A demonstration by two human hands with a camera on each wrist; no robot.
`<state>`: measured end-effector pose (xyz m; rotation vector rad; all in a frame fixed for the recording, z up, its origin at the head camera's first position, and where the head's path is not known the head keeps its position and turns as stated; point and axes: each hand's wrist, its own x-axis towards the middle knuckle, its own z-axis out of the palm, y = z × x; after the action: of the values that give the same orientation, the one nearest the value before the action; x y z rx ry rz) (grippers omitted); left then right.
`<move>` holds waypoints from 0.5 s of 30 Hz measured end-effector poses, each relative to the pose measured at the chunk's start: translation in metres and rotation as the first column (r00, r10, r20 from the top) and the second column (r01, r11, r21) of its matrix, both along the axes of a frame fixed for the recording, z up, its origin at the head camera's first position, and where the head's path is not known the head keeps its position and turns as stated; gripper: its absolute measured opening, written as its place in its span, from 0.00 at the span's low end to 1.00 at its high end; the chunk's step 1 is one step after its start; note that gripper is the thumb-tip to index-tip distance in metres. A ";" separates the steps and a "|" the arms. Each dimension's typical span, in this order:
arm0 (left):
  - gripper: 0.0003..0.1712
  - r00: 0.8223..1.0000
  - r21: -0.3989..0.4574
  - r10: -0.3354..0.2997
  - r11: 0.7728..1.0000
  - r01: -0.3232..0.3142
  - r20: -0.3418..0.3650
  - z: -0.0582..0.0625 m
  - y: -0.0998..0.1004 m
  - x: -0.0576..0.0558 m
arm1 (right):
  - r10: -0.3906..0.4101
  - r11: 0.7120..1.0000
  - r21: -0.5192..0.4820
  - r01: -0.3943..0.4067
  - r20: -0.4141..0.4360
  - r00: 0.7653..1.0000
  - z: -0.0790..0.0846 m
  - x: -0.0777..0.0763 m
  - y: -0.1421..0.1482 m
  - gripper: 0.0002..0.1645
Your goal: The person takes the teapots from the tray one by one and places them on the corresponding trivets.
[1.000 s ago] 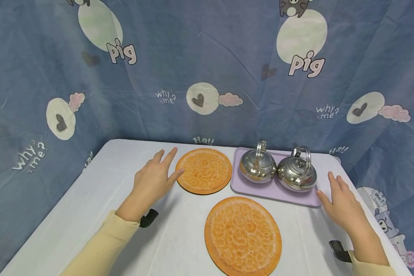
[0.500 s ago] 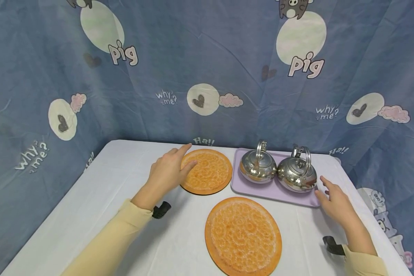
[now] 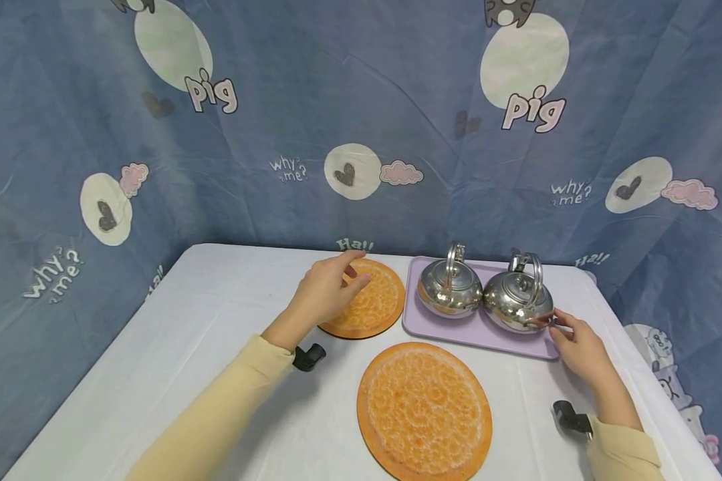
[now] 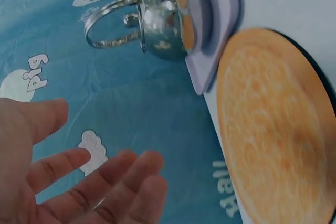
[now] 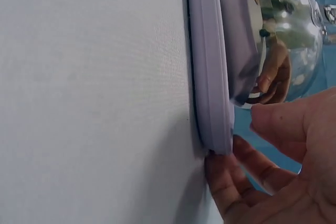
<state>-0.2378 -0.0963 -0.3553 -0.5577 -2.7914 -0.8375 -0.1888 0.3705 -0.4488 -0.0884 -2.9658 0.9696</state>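
My left hand [image 3: 323, 290] hovers over the far round orange mat [image 3: 373, 300], which has a bread-like print. It holds nothing; the left wrist view shows its fingers [image 4: 126, 182] loosely bent and apart from everything. At the right end of the lilac tray [image 3: 481, 339] is my right hand [image 3: 583, 349]. In the right wrist view its fingertips [image 5: 223, 174] touch the tray's end, and the thumb stands above the rim, apart from it. Two shiny metal kettles, a left one [image 3: 451, 290] and a right one [image 3: 517, 304], stand upright side by side on the tray.
A second round orange mat [image 3: 424, 411] lies nearer on the white-covered table [image 3: 126, 354]. Behind the table hangs a blue printed curtain [image 3: 265, 220]. The right kettle stands close to my right hand.
My left hand has moved right, from beside the far mat to above it. My right hand has moved left to the tray's end, its fingers bending in. Tray, kettles and mats stay put.
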 end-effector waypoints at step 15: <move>0.27 0.977 0.204 -0.138 0.974 0.103 0.165 0.003 0.049 -0.026 | -0.007 0.996 -0.083 0.010 0.028 1.000 -0.006 -0.001 0.012 0.32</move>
<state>-0.2636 -0.0474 -0.3521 -0.6545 -2.8087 -1.2275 -0.1900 0.3823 -0.4550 -0.1165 -2.9469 1.1002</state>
